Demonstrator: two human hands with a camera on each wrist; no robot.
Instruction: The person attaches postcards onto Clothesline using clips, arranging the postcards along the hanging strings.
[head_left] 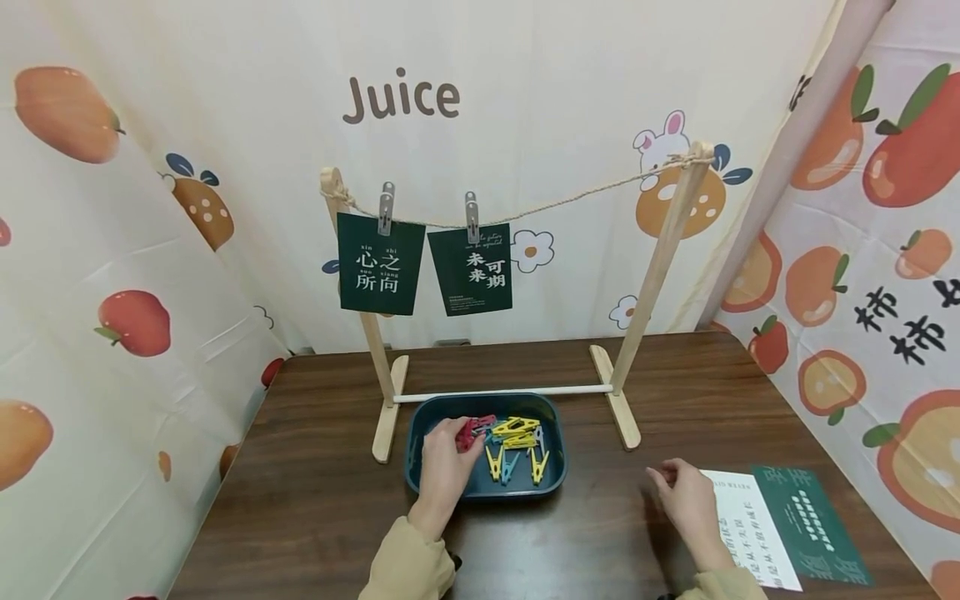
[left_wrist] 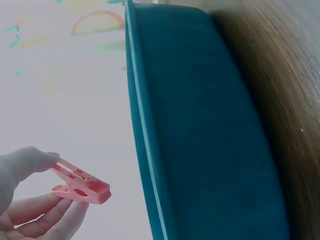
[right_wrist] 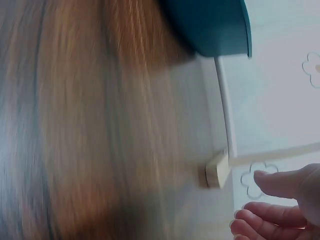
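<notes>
My left hand [head_left: 444, 467] is over the left part of a dark blue tray [head_left: 414, 467]. In the left wrist view it pinches a pinkish-red plastic clothespin [left_wrist: 84, 186] between thumb and fingers, above the tray's rim. Yellow, blue and red clothespins [head_left: 517, 442] lie in the tray; the hand hides some of them. My right hand [head_left: 688, 504] hovers at the right, beside a white printed card [head_left: 750, 525], its fingers loosely bent and holding nothing. A green card [head_left: 813, 525] lies against the white one.
Behind the tray stands a wooden frame [head_left: 652, 292] with a twine line [head_left: 577, 198]. Metal clips [head_left: 386, 208] hold two dark green cards [head_left: 375, 287] on its left half. A white rod [head_left: 510, 392] joins the feet. Fruit-print curtains [head_left: 225, 100] surround the brown table [head_left: 315, 500].
</notes>
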